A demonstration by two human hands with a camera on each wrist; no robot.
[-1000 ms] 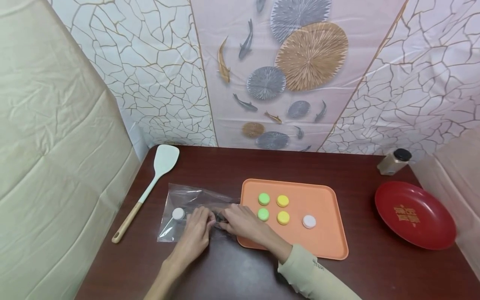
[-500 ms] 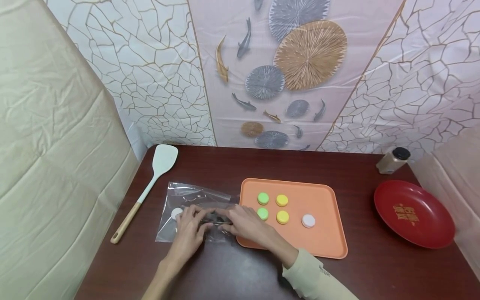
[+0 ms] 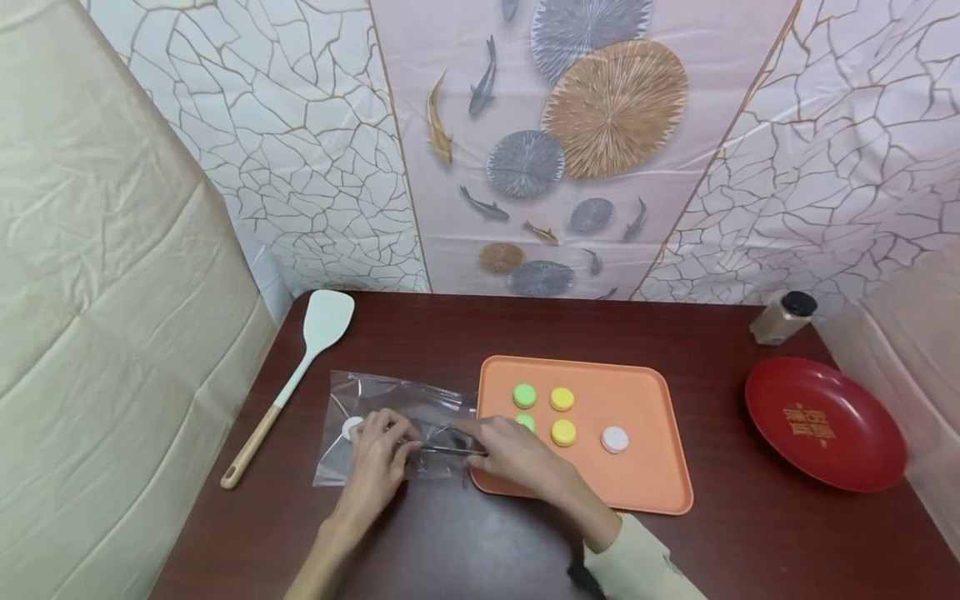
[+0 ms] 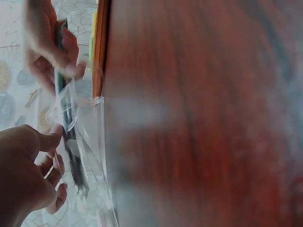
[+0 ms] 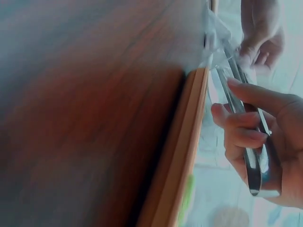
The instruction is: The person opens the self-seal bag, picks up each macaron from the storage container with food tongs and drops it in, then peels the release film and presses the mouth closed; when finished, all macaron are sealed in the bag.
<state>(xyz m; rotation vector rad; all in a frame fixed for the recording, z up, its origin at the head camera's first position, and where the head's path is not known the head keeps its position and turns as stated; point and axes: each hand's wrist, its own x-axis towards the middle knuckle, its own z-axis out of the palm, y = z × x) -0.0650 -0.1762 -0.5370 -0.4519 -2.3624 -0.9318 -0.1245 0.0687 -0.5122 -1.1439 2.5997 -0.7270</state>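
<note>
A clear plastic bag point(image 3: 335, 467) lies flat on the dark table, with a white macaron point(image 3: 351, 427) inside near its left end. My left hand point(image 3: 377, 454) pinches the film at the bag's open side, thumb against fingers in the left wrist view. Metal tongs point(image 5: 253, 165) are held in my right hand point(image 3: 521, 454), its fingers curled round both arms. Their front part point(image 4: 71, 142) reaches into the bag's mouth beside my left fingers. The tips look dark and blurred through the film. Beneath my right hand is the left edge of an orange tray point(image 3: 645, 475).
On the tray sit green macarons point(image 3: 524, 396), yellow macarons point(image 3: 562, 399) and a pale one point(image 3: 614, 439). A spatula point(image 3: 300, 371) lies at the left. To the right are a red plate point(image 3: 832, 450) and a black-capped jar point(image 3: 780, 320). A patterned cloth wall point(image 3: 450, 250) bounds the back.
My right hand has shifted right with the tongs, whose shaft shows more between the hands. My left hand has moved slightly left, now partly covering the white macaron.
</note>
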